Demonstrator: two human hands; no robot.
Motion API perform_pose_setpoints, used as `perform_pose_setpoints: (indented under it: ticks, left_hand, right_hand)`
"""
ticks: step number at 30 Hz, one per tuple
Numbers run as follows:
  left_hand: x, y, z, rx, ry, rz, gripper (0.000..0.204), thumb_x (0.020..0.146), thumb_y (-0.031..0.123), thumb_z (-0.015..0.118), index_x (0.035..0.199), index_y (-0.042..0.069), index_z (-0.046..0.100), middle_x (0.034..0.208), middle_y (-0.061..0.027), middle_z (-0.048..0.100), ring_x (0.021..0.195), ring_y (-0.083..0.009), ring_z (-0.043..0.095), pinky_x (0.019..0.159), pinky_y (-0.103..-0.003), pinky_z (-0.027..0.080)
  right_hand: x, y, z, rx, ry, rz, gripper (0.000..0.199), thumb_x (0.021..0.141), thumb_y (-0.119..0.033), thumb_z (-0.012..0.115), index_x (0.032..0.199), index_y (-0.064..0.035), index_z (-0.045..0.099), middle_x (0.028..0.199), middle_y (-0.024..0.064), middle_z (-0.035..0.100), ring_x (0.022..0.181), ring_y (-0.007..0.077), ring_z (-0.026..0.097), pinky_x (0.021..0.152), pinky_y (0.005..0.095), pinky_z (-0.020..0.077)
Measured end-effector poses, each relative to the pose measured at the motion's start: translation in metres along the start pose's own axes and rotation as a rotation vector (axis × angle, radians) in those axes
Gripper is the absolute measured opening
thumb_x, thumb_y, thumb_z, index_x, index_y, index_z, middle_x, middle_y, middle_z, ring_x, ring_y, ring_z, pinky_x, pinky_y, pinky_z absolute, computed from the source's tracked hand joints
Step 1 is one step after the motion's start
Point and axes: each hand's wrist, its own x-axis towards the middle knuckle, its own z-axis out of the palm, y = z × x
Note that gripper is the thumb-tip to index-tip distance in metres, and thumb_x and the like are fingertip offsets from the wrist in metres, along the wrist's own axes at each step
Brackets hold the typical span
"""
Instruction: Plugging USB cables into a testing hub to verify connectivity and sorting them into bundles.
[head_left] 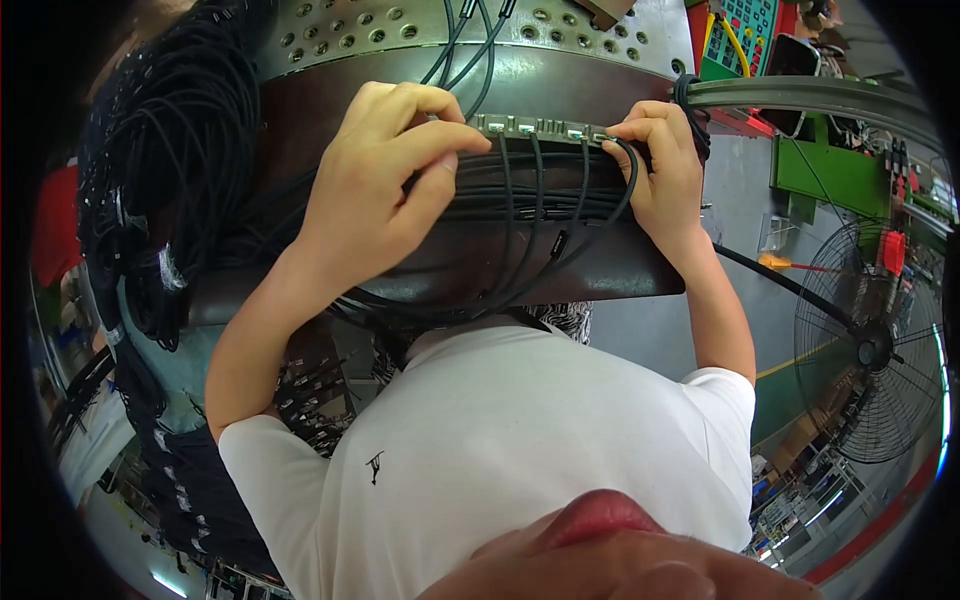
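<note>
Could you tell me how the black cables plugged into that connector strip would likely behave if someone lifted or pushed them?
The black cables would probably flop, since they sag in loops below the connector strip. They look thin, so likely light singly. Pushed, they would probably slide and tangle, much like the hanging cable bundle. The right hand grips one at its plug.

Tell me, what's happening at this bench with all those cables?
A person in a white shirt works at a row of connector ports on the edge of a dark bench. The left hand rests its fingertips at the left end of the row; the right hand pinches a black cable at the right end. Several black cables are already plugged in and loop down over the bench edge. A big bundle of cables hangs on the left.
</note>
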Motion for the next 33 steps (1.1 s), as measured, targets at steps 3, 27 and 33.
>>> perform_pose_setpoints:
  ticks: [3,27,33]
  left_hand:
    - [-0.002,-0.014,0.004,0.093,0.021,-0.001,0.023,0.082,0.003,0.055,0.101,0.005,0.068,0.101,-0.0066,0.059,0.096,-0.0227,0.051,0.083,-0.032,0.042]
    - [0.014,-0.038,-0.01,0.098,0.005,-0.087,0.04,0.086,0.008,0.057,0.126,0.009,0.061,0.115,-0.0085,0.056,0.106,-0.0225,0.051,0.096,-0.032,0.04]
    - [0.094,-0.088,0.005,-1.064,0.252,-0.702,0.022,0.097,0.019,0.051,0.105,0.001,0.06,0.09,-0.0033,0.063,0.081,-0.0146,0.059,0.079,-0.03,0.05]
  right_hand:
    - [0.008,-0.007,-0.01,-0.169,-0.055,-0.116,0.022,0.072,0.008,0.068,0.088,-0.001,0.058,0.093,0.0105,0.057,0.082,0.0276,0.056,0.07,0.0358,0.0475]
    - [0.019,0.008,-0.016,-0.086,-0.126,-0.322,0.027,0.066,0.005,0.07,0.09,-0.003,0.062,0.088,0.0083,0.062,0.081,0.0262,0.063,0.07,0.0345,0.0519]
    - [0.023,0.004,-0.019,-0.123,-0.176,-0.39,0.025,0.068,0.003,0.071,0.09,-0.0034,0.062,0.089,0.0068,0.062,0.081,0.0243,0.063,0.069,0.0335,0.0525]
